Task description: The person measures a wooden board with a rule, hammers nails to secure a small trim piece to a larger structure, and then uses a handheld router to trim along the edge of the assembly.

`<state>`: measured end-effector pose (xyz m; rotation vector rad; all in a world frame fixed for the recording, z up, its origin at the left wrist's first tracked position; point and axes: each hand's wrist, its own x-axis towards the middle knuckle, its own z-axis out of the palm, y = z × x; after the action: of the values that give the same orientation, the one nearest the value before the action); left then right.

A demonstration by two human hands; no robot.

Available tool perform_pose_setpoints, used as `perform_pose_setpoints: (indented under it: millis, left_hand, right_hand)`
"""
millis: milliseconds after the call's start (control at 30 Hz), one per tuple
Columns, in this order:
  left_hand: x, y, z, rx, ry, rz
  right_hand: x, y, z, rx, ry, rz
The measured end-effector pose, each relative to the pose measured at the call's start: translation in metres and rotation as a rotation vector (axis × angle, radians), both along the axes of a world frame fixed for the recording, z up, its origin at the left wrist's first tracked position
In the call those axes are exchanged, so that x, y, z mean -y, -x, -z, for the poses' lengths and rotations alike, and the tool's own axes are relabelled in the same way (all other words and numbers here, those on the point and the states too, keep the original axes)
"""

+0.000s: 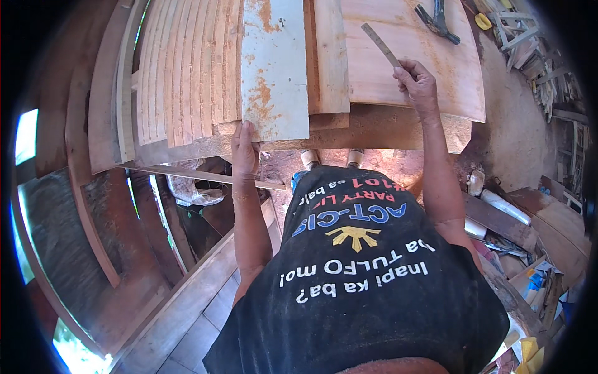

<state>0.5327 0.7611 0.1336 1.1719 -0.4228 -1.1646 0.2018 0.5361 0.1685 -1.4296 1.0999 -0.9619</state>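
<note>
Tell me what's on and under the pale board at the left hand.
On the pale board lie patches of brown dust; the left hand holds its near left corner. What lies directly beneath is covered.

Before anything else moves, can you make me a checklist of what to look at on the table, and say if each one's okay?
1. Left hand holding the near end of the white board: ok, the thumb is on top.
2. Right hand gripping the thin strip: ok, it holds one end.
3. White board free of dust: not ok, brown sawdust is scattered on it.
4. Hammer apart from both hands: ok, it lies on the plywood sheet.
5. Any markings on the thin strip: cannot tell, too small to see.
</note>
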Motion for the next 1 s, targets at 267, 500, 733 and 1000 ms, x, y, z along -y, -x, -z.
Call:
perform_pose_setpoints:
  millis: [267, 500, 733, 1000]
  left_hand:
    - [0.002, 0.004, -0.005, -0.029, 0.02, -0.035]
    - [0.0, 0.003, -0.007, -0.033, 0.019, -0.014]
    - [0.005, -0.01, -0.027, -0.014, -0.159, 0.105]
    - [0.012, 0.001, -0.035, -0.048, -0.182, 0.064]
  right_hand:
    - [-0.001, 0.002, 0.001, 0.078, -0.003, -0.024]
    - [0.0, 0.0, 0.0, 0.037, 0.001, -0.042]
    - [-0.013, -0.031, -0.029, -0.388, 0.298, -0.376]
    - [-0.008, -0.037, -0.022, -0.498, 0.28, -0.438]
